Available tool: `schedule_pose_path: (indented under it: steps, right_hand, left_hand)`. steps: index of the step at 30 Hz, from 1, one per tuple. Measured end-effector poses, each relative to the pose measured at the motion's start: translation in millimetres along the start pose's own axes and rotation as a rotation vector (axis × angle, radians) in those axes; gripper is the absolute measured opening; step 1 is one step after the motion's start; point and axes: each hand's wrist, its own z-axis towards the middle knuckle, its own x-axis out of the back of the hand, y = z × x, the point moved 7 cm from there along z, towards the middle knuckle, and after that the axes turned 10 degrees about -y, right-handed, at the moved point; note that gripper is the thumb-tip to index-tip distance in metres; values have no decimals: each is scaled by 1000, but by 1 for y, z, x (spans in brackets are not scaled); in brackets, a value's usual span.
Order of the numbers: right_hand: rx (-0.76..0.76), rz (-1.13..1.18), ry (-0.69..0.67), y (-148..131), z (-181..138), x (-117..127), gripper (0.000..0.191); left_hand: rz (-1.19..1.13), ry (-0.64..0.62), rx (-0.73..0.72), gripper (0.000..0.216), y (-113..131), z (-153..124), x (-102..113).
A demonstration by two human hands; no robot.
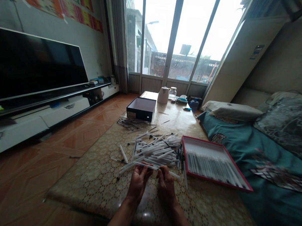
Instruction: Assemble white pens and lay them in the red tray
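A white pen barrel [146, 165] lies crosswise between my hands, just above the near side of a loose pile of similar white barrels [158, 148]. My left hand [138, 179] pinches it between thumb and fingers. The curled fingers of my right hand [166, 183] close at its right end; the fingertips are partly hidden. To the right, a shallow red-edged box [202, 143] holds a row of pens [211, 167] laid side by side. Thin dark pieces [129, 123] are spread left of the pile, and small black pieces [117, 179] lie nearby.
A dark open box [140, 116] stands beyond the pile. Farther back are a pale kettle [163, 95], a glass jar [172, 93] and a tissue pack [182, 99]. A patterned cover lies over the table [92, 187]. A teal-covered seat [240, 137] borders the right side.
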Motion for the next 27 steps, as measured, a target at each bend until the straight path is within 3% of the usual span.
schedule_pose_path:
  steps: [5,11,16,21,27]
  right_hand:
    - [-25,-47,30,7,0,1,35]
    - [-17,0,-3,10,2,-2,28]
    - [-24,-43,17,10,1,0,35]
    - [-9,-7,-21,5,2,-2,24]
    - [-44,-71,18,9,0,-1,34]
  left_hand:
    - [13,-22,4,23,0,0,-3]
    - [6,5,-1,27,0,1,0]
    - [19,-34,-2,22,-2,2,0]
    - [21,-23,-1,21,-1,1,1]
    - [41,-31,-3,24,-2,1,1]
